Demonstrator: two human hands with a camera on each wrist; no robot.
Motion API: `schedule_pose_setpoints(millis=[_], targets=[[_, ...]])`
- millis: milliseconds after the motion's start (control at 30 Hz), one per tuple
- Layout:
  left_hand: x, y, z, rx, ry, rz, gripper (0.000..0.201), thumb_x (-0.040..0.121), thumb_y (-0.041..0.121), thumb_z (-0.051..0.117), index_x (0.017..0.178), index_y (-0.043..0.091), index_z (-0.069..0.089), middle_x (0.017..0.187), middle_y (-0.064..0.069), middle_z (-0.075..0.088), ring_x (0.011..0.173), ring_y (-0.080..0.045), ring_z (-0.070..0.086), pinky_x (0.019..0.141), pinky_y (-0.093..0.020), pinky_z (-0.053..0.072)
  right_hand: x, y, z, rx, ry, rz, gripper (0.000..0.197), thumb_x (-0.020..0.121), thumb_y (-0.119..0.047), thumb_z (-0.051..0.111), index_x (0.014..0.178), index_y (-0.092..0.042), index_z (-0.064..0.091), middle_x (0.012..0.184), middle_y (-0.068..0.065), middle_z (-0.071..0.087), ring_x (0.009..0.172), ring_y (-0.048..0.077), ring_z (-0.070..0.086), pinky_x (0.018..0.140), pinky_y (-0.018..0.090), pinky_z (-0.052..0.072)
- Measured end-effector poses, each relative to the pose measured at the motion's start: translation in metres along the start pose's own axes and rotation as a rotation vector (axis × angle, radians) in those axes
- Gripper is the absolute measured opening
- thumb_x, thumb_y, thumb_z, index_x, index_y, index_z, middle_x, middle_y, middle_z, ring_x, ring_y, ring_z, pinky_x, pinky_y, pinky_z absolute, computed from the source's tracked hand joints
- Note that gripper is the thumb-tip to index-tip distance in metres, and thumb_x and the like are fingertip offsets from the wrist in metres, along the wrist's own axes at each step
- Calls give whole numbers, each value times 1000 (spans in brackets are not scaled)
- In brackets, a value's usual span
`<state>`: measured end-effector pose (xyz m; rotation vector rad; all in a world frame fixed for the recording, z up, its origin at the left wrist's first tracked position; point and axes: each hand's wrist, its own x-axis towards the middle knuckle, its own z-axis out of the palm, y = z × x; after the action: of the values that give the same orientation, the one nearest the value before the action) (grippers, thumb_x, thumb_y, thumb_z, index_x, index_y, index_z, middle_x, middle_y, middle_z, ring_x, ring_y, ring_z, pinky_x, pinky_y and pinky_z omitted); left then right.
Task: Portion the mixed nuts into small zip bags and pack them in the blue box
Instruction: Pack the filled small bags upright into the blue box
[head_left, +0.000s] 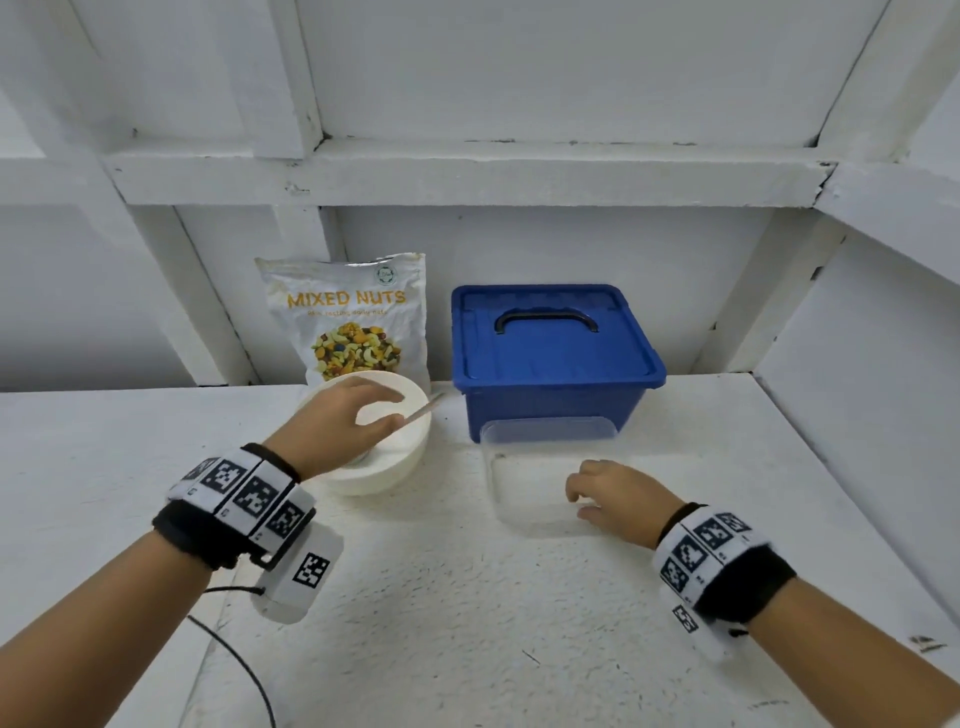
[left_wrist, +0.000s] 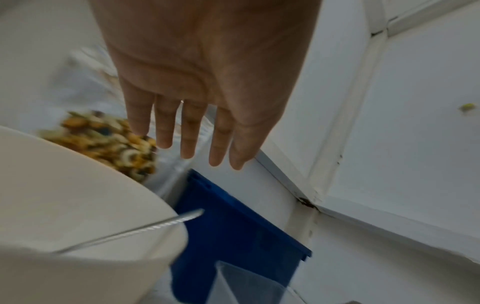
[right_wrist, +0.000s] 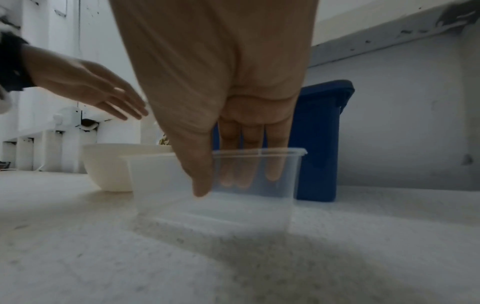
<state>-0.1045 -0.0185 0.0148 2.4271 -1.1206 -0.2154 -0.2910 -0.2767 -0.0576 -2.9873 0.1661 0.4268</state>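
The mixed nuts bag (head_left: 344, 317) stands against the back wall, and the blue box (head_left: 550, 358) sits to its right with its lid on. In front of the bag, a white bowl (head_left: 382, 467) has a spoon handle (head_left: 425, 410) leaning on its rim. My left hand (head_left: 348, 421) hovers over the bowl with straight fingers (left_wrist: 189, 133) and holds nothing. A clear plastic container (head_left: 524, 499) sits in front of the blue box. My right hand (head_left: 602, 496) pinches its near wall (right_wrist: 182, 185), thumb outside and fingers inside.
White shelving frames the back and right side, with a crossbeam (head_left: 467, 171) overhead. The white textured tabletop (head_left: 441, 613) stretches toward me in front of the bowl and container. A black cable (head_left: 234, 654) trails from my left wrist.
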Motion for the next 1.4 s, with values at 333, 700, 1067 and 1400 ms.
schedule_pose_setpoints(millis=[333, 700, 1067, 1400], targets=[[-21, -65, -10, -200, 196, -445, 42, 92, 27, 55, 132, 13, 49, 134, -13, 50, 117, -29, 52, 91, -32, 38, 27, -50, -125, 572, 342, -111, 32, 83, -30, 68, 113, -21, 62, 105, -8, 62, 98, 5, 58, 88, 23, 47], [5, -93, 24, -638, 134, -701, 57, 93, 8, 49, 144, 17, 26, 138, -17, 44, 109, -34, 52, 82, -49, 52, 190, -87, -154, 1192, 379, 101, 63, 91, -21, 58, 144, -7, 27, 142, 16, 41, 128, 27, 42, 104, 40, 40], [1, -97, 33, -704, 168, -675, 52, 88, -4, 44, 134, 20, 42, 123, -16, 52, 105, -32, 55, 70, -40, 55, 199, -94, -149, 1189, 367, 82, 24, 96, -9, 45, 116, -4, 58, 118, 17, 61, 107, 31, 59, 88, 49, 52], [0, -77, 44, -737, 160, -652, 51, 89, -2, 47, 134, 21, 41, 123, -13, 51, 108, -31, 53, 73, -42, 55, 188, -68, -146, 1276, 379, 108, 24, 95, -11, 48, 117, -5, 57, 119, 17, 61, 109, 30, 59, 84, 42, 53]])
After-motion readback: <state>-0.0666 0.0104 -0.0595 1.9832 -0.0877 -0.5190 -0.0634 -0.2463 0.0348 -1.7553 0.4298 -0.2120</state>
